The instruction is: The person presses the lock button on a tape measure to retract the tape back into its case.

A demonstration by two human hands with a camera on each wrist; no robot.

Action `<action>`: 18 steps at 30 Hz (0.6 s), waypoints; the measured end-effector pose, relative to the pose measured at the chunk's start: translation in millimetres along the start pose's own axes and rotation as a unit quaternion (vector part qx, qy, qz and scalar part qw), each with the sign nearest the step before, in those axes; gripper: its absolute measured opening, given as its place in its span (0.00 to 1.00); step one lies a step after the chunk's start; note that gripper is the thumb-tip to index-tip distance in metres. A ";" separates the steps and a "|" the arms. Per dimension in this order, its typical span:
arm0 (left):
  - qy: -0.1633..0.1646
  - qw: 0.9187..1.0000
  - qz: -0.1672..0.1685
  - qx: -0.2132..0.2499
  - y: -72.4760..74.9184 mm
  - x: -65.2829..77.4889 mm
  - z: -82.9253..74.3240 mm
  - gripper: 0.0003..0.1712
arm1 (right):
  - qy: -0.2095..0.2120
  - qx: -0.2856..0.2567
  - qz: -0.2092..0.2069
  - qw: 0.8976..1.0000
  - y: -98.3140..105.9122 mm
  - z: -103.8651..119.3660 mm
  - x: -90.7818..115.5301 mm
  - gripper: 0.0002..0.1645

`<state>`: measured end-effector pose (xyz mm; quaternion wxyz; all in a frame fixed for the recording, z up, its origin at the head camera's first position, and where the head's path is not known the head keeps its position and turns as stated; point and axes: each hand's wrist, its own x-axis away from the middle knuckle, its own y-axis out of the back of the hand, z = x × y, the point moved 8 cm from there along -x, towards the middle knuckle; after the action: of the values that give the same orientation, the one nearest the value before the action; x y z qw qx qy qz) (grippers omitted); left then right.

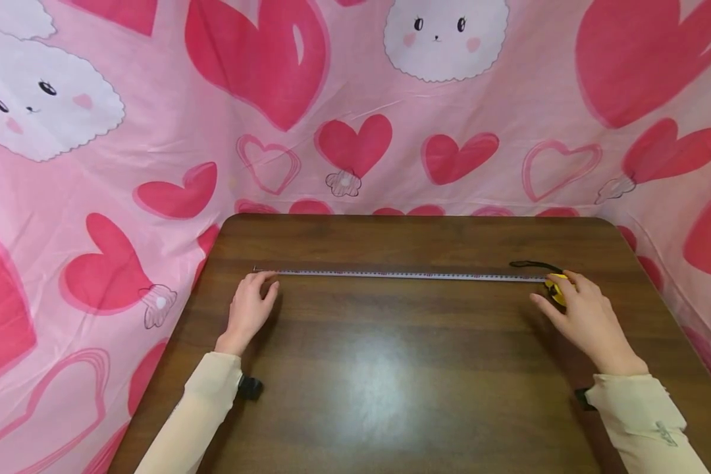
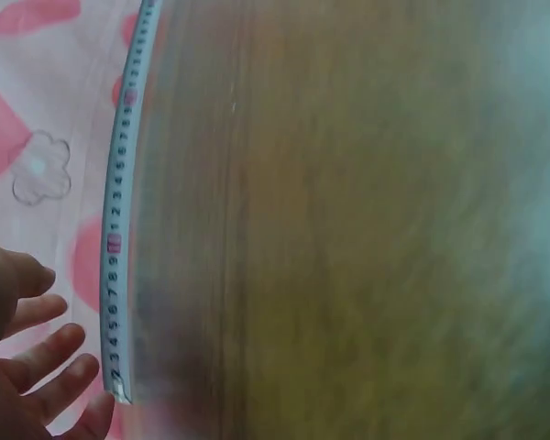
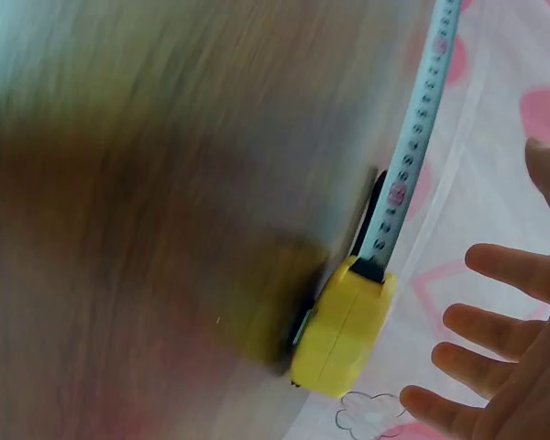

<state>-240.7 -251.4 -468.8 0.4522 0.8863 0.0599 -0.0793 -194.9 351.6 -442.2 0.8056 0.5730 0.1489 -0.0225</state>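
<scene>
A tape measure's pale blade (image 1: pixel 399 274) stretches across the far half of the table, its numbers legible in the left wrist view. At its right end lies the yellow case (image 3: pixel 344 330), partly behind my right hand in the head view. My left hand (image 1: pixel 250 306) is beside the blade's free end, fingers spread and curled round nothing; whether the little finger touches the tip I cannot tell. My right hand (image 1: pixel 586 322) hovers by the case with fingers apart; the right wrist view has a gap between them.
Behind the case lies a black wrist strap (image 1: pixel 533 264). The brown wooden table (image 1: pixel 379 368) has rounded far corners. Pink cloth (image 1: pixel 391 92) with hearts hangs round its back and sides. Small black devices (image 1: pixel 250 388) sit at both cuffs.
</scene>
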 end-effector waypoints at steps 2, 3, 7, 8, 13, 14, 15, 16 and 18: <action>0.005 1.000 -0.008 0.006 3.2 -3.2 5.6 0.17 | -0.004 0.000 0.006 1.000 -1.4 -5.4 -3.0 0.34; 0.005 1.000 -0.012 0.009 4.7 -4.9 8.1 0.16 | -0.005 0.001 0.008 1.000 -2.1 -8.0 -4.2 0.34; 0.014 1.000 -0.020 0.019 7.5 -11.9 17.0 0.15 | -0.018 -0.002 0.026 0.999 -6.6 -19.6 -4.7 0.33; 0.017 0.999 -0.021 0.018 8.3 -13.5 19.5 0.14 | -0.024 -0.005 0.034 0.999 -8.4 -22.3 -5.2 0.34; 0.025 0.999 -0.018 0.011 9.4 -21.0 30.2 0.15 | -0.044 -0.011 0.066 0.997 -13.1 -33.5 -8.8 0.36; 0.026 0.999 -0.018 0.010 9.4 -22.2 32.0 0.15 | -0.046 -0.010 0.070 0.996 -13.3 -35.2 -9.5 0.37; 0.027 0.999 -0.018 0.010 9.3 -23.3 33.7 0.15 | -0.048 -0.010 0.074 0.996 -13.4 -37.1 -10.3 0.37; 0.029 0.999 -0.018 0.009 9.1 -24.3 35.3 0.15 | -0.050 -0.011 0.079 0.996 -13.4 -38.9 -11.0 0.37; 0.033 0.999 -0.020 0.007 8.9 -26.1 38.1 0.15 | -0.053 -0.013 0.086 0.995 -13.6 -42.0 -12.3 0.38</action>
<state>-267.9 -288.4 -478.7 0.4419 0.8904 0.0919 -0.0596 -218.5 384.3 -464.0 0.8186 0.5713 0.0568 0.0182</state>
